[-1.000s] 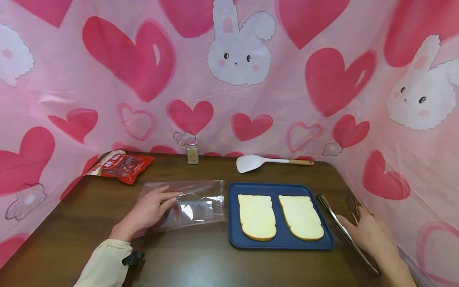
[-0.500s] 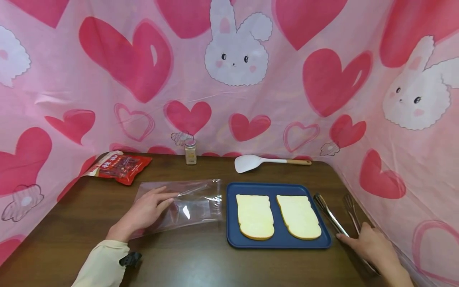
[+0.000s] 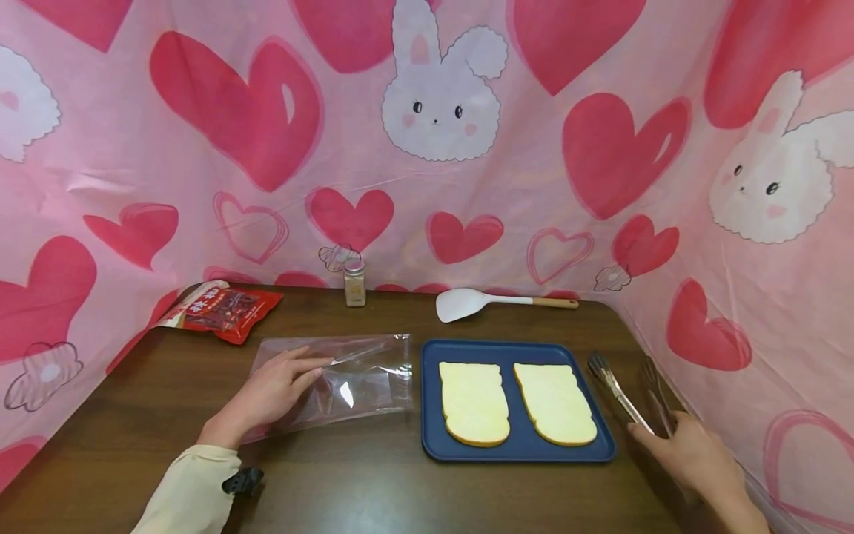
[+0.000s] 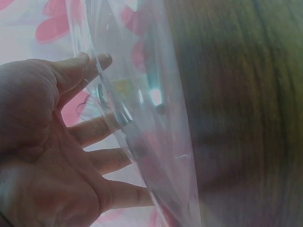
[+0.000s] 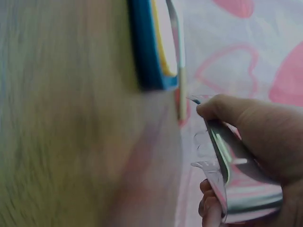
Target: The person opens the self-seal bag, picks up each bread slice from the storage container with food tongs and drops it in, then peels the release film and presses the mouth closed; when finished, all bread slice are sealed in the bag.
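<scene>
My left hand [image 3: 276, 389] rests on a clear plastic bag [image 3: 373, 386] lying flat left of the tray. In the left wrist view its fingers stretch out against the crinkled film. At the table's right side my right hand [image 3: 700, 460] grips metal tongs [image 3: 627, 404], thumb on one arm and fingers on the other. The tongs' two arms stand apart with nothing between their tips, and their bend shows in the right wrist view. Between the hands sits a blue tray [image 3: 520, 434] with two bread slices, one on the left [image 3: 475, 404] and one on the right [image 3: 555, 404].
A white spatula [image 3: 460, 304] with a wooden handle lies behind the tray. Farther left at the back stand a small spice jar [image 3: 356, 288] and a red food packet [image 3: 230, 311]. Pink heart-patterned cloth [image 3: 373, 170] encloses the dark wooden table [image 3: 347, 482] at back and sides.
My right hand has moved down along the tongs' arms, closed its grip and shifted the tongs slightly. The left hand stays on the bag.
</scene>
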A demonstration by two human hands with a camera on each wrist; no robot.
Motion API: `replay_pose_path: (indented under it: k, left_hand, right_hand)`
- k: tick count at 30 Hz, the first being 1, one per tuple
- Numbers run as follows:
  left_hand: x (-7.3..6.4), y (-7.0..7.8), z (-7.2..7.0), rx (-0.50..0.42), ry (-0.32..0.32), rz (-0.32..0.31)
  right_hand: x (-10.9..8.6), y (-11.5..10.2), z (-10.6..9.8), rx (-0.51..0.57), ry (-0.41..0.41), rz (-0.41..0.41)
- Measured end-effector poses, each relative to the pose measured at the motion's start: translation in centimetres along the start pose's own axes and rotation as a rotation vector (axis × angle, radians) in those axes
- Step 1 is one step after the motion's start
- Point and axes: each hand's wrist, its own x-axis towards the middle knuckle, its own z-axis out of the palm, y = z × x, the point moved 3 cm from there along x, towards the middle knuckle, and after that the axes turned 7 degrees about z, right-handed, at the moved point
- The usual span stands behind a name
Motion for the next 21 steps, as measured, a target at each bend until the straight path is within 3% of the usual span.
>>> replay_pose_path:
  k: [4,8,11,13,17,21]
  left_hand:
    - [0.0,0.0,0.0,-0.004,-0.006,-0.013]
    - [0.0,0.0,0.0,-0.004,-0.008,-0.023]
    - [-0.1,0.0,0.0,-0.004,-0.008,-0.023]
    - [-0.1,0.1,0.0,-0.003,-0.008,-0.019]
    - [-0.2,0.1,-0.1,-0.007,-0.012,-0.019]
    - [0.0,0.0,0.0,-0.003,-0.012,-0.013]
  right_hand:
    - [-1.4,-2.0,-0.6,0.025,0.072,-0.046]
    - [-3.9,-4.9,-0.5,0.069,0.178,-0.176]
    - [-6.0,-7.2,0.3,0.084,0.203,-0.250]
    - [-7.0,-8.7,0.9,0.069,0.172,-0.262]
    - [-8.5,-11.4,2.4,0.015,0.024,-0.204]
    - [-9.8,-13.2,3.9,-0.023,-0.068,-0.180]
